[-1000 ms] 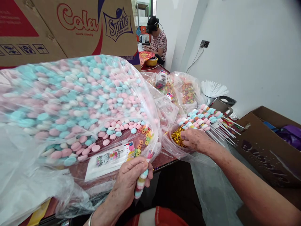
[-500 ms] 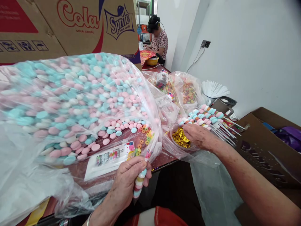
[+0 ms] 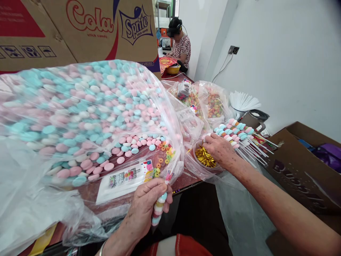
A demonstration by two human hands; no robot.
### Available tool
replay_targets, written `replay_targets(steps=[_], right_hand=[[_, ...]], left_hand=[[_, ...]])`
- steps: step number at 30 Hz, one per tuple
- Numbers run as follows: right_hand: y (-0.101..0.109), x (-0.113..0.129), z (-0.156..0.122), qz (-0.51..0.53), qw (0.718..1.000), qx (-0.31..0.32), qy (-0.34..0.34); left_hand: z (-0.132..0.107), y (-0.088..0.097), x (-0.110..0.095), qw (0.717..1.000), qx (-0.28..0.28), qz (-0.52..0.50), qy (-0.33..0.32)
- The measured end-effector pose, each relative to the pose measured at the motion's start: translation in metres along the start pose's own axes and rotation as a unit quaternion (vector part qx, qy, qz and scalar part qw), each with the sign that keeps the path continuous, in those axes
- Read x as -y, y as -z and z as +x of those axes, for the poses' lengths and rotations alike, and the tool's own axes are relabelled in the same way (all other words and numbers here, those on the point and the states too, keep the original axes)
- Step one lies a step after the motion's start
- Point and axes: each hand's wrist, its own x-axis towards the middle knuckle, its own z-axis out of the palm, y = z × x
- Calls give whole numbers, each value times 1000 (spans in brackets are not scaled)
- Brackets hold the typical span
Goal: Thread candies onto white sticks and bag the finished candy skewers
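Observation:
My left hand [image 3: 149, 202] is wrapped around a candy skewer [image 3: 159, 209], a stack of blue, white, gold and pink sweets. Clear wrapping seems to cover it, gathered and colourfully printed above my thumb. My right hand [image 3: 221, 149] is over the right rim of a round tub [image 3: 195, 158] of shiny gold twist ties [image 3: 205, 157]. Its fingers are bent together, and whatever they pinch, if anything, is too small to make out. Just beyond that hand lies a pile of finished candy skewers [image 3: 234, 131] with white sticks.
A big clear bag of pastel candies [image 3: 80, 106] covers the left side. Printed packets [image 3: 125, 179] lie before it. Cereal-like ring candies [image 3: 162, 156], a mug [image 3: 253, 119], white sticks [image 3: 243, 100] and cardboard boxes [image 3: 298, 177] surround the table. Another person [image 3: 181, 46] sits at the back.
My right hand has shifted slightly up and left, from over the gold ties toward the tub's far rim. My left hand keeps its grip, nearly still.

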Motion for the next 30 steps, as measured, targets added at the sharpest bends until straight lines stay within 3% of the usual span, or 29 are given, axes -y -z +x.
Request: replay_targets(steps=[5,9,12,14,16,19,21,23,30], right_hand=[[2,-4,-8,-7,1000,-22,-16],[6,-8,-13,-9,996,-53,-66],[15,3,-16,139,977,-103,-126],[22,24,-17,344,921,-126,-136],[27,52,-17,515,835,-132,-139],[27,93,-19,676,722,-94,-113],[26,110,-20,726,676,-88,-90],[26,118,-21,732,669,-104,-73],[27,115,-21,696,705,-124,-51]], left_hand=[[0,-1,-1,1000,-3,1,-8],[0,1,-5,1000,-3,5,-17],[0,-1,-7,999,-1,32,-28],[0,-7,-9,997,18,63,-40],[1,-14,-11,993,43,95,-50],[4,-22,-14,991,59,110,-57],[5,-23,-16,992,47,97,-58],[5,-21,-16,995,32,85,-49],[3,-20,-11,996,-7,82,-33]])
